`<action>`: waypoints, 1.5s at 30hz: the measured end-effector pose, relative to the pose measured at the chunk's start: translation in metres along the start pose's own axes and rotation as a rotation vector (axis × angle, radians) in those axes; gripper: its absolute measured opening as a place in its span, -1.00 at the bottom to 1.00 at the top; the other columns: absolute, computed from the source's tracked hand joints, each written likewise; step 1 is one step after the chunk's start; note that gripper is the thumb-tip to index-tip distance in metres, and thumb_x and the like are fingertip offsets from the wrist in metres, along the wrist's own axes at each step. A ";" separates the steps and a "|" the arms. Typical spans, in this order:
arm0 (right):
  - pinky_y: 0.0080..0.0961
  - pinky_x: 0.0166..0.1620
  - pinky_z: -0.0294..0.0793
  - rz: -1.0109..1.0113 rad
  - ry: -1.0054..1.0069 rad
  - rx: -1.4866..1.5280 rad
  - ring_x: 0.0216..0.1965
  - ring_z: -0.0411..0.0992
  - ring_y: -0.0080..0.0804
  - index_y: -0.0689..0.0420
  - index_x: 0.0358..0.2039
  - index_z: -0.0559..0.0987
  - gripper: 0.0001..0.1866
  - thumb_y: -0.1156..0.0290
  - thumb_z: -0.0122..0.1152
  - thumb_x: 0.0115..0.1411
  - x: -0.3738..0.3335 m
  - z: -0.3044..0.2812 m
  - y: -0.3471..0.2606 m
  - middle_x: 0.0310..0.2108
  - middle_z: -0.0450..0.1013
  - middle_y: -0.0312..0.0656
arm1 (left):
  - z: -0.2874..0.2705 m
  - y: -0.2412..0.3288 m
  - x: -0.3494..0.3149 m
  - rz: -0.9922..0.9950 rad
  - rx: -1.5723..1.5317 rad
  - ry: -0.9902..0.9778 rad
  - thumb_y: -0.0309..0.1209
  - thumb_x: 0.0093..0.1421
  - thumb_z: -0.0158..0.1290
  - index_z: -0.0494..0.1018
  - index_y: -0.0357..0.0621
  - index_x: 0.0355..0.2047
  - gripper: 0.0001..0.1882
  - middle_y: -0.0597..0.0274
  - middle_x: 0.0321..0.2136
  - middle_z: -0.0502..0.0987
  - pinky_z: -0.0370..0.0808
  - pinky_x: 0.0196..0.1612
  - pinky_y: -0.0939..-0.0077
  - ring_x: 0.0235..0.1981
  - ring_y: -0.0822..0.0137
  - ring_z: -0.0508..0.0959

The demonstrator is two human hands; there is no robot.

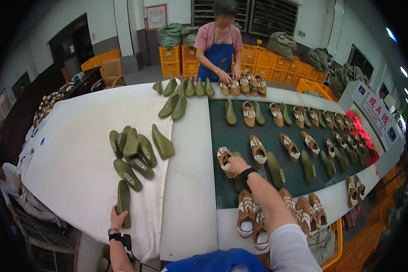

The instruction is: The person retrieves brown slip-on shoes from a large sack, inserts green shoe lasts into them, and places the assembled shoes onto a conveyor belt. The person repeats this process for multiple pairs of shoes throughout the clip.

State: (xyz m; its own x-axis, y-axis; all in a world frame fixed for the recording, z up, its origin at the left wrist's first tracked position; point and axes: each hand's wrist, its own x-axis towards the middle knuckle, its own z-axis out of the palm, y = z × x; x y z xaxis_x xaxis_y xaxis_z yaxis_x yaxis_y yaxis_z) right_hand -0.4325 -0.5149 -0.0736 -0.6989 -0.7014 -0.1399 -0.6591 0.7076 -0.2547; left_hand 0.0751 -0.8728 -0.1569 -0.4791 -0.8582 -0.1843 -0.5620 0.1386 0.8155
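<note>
The white cloth (77, 127) covered the left table surface from its curved left edge to a right edge running toward the near side; the left hand (118, 218) was positioned near the near edge, thumb and fingers closed around the lower end of one olive-green last (123, 197); whether that last touched the cloth could not be determined. A pile of green lasts (131, 146) lay just beyond, well apart from the cloth's left edge; a separate last (162, 143) lay to the right of the pile, at the cloth's right edge; a white strip (186, 190) extended between cloth and belt, giving lateral room between the two hands; at its far end stood a further group of lasts (179, 106).

The green belt (222, 131) began to the right of the strip; the right hand (235, 166) was located just inside the belt's left edge, closed on a brown-and-white sneaker (224, 156), its fingertips partly hidden; another last (240, 183) lay partly beneath that hand; rows of sneakers and lasts continued rightward, with narrow gaps between them; more sneakers (246, 211) lined the near ledge, close to the right forearm; across the belt, a co-worker (220, 50) had both hands at shoes (244, 85) on the far ledge.
</note>
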 end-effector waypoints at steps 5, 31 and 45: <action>-0.27 0.13 0.32 0.032 0.240 0.405 0.10 0.31 -0.02 0.05 0.11 0.37 -0.46 0.53 0.13 0.05 0.014 0.034 0.007 0.13 0.29 0.08 | 0.020 -0.005 -0.007 -0.056 0.241 0.227 -0.22 -0.15 0.25 0.12 -0.27 0.22 -0.07 -0.20 0.09 0.26 0.28 0.16 0.21 0.14 -0.07 0.28; -0.13 -0.33 0.48 0.359 0.427 0.309 -0.43 0.48 0.03 -0.01 0.14 0.29 -0.45 0.41 0.11 0.10 -0.387 0.049 -0.018 -0.43 0.47 0.00 | 0.163 0.152 -0.150 0.959 0.619 -0.030 -0.44 -0.08 0.23 0.28 -0.18 0.11 -0.31 -0.25 -0.02 0.33 0.31 0.08 0.04 0.03 -0.22 0.32; -0.11 -0.29 0.46 0.203 0.489 0.533 -0.35 0.47 0.09 0.05 0.00 0.35 -0.60 0.47 0.01 0.10 -0.395 0.051 -0.024 -0.34 0.49 0.03 | 0.243 0.217 -0.209 1.238 0.371 -0.476 -0.43 -0.19 0.32 0.47 -0.18 -0.35 -0.65 0.05 -0.05 0.39 0.36 0.00 0.16 -0.06 -0.05 0.35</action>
State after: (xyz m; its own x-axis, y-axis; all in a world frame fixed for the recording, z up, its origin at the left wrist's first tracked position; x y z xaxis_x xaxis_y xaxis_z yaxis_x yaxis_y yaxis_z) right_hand -0.1262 -0.2592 -0.0613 -0.9178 -0.3560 0.1759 -0.3677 0.5943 -0.7153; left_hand -0.1109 -0.5430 -0.0744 -0.9341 0.1610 0.3187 0.2876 0.8682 0.4044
